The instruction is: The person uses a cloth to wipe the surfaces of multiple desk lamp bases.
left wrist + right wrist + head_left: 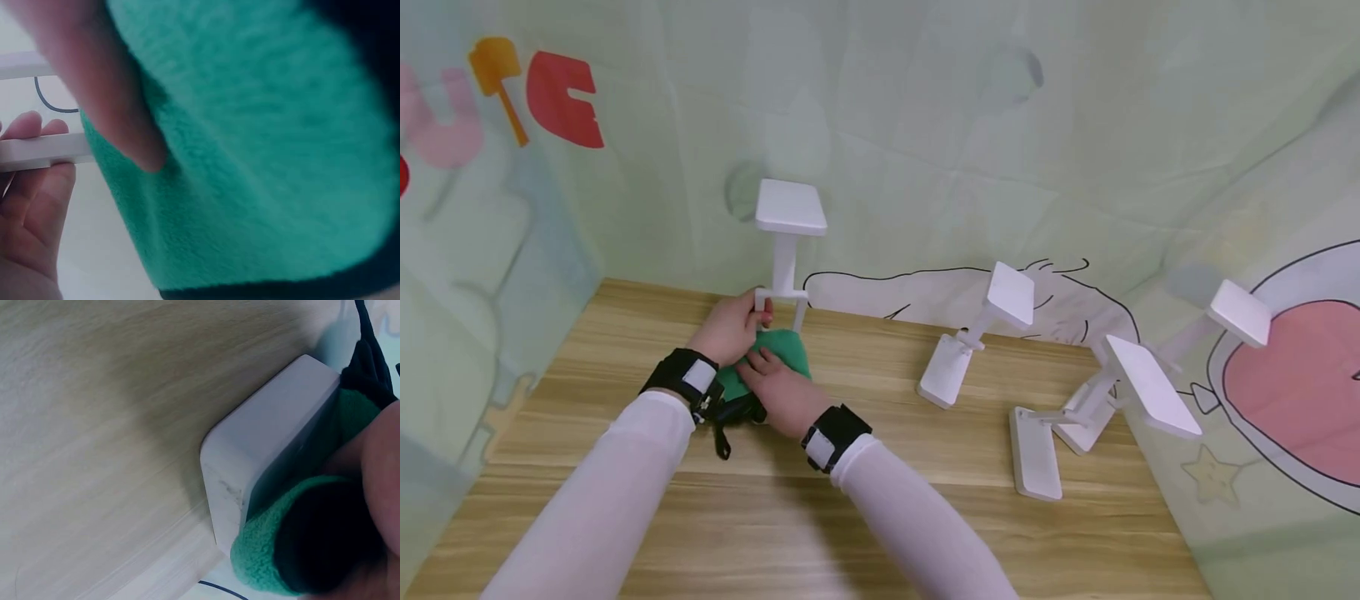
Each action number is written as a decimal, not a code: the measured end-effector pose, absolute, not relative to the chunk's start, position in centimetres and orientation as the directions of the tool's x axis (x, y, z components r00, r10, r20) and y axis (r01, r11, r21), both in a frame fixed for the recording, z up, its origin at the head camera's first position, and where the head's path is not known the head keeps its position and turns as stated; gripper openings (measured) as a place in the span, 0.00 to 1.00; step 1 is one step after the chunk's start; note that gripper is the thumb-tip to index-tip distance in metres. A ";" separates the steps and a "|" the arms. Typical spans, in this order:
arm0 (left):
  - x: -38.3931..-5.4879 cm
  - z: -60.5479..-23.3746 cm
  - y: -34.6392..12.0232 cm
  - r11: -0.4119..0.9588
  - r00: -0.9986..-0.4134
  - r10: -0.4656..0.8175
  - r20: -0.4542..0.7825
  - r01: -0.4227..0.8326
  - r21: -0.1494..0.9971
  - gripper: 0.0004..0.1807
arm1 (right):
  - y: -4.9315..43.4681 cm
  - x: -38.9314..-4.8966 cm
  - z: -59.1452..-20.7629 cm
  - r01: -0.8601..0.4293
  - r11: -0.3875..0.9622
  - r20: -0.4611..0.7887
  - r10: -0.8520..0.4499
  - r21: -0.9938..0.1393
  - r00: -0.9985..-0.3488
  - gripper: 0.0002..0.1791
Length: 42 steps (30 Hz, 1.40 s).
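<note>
A white folding phone stand (790,206) stands at the back left of the table, its base hidden under a green fleecy cloth (788,346) with a dark edge and a black loop. My left hand (727,327) grips the lower bar of the stand's arm, fingers and thumb around it in the left wrist view. With my right hand (782,393) I hold the cloth against the base. In the right wrist view the cloth is folded over the edge of the white base (262,431), which bears small dark marks near one corner.
Another white stand (945,371) is at the back, right of my hands. Two more stand close together at the right, one with its base (1036,454) nearer me. A printed fabric backdrop (910,150) hangs behind the wooden table (760,533).
</note>
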State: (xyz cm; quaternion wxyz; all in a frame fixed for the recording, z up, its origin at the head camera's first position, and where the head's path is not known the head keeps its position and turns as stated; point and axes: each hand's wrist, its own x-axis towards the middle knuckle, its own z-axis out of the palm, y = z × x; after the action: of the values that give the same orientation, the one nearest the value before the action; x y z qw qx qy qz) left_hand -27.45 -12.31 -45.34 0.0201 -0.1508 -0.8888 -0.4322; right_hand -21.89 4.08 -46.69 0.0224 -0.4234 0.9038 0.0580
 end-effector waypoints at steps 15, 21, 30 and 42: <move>-27.5 -45.7 -12.2 0.582 -0.952 0.234 0.196 0.299 0.756 0.05 | 7.2 -20.5 -46.4 -0.674 0.734 -0.121 -0.664 0.086 -0.738 0.36; -27.4 -45.6 -12.2 0.593 -0.953 0.231 0.194 0.296 0.748 0.04 | 8.2 -17.8 -45.9 -0.677 0.720 -0.131 -0.664 0.151 -0.736 0.31; -27.3 -45.7 -12.0 0.586 -0.952 0.232 0.198 0.299 0.753 0.05 | 7.7 -16.0 -44.7 -0.779 0.609 -0.209 -0.750 0.149 -0.627 0.35; -27.4 -45.8 -12.1 0.589 -0.936 0.243 0.255 0.352 0.728 0.03 | 4.8 -19.5 -45.9 -0.802 0.596 -0.152 -0.789 0.047 -0.596 0.35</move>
State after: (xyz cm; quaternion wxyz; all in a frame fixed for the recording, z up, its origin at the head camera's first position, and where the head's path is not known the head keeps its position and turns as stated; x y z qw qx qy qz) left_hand -27.43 -12.14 -45.83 0.0641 -0.1674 -0.8889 -0.4216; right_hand -19.53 4.78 -45.85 0.0575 -0.4460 0.8915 0.0553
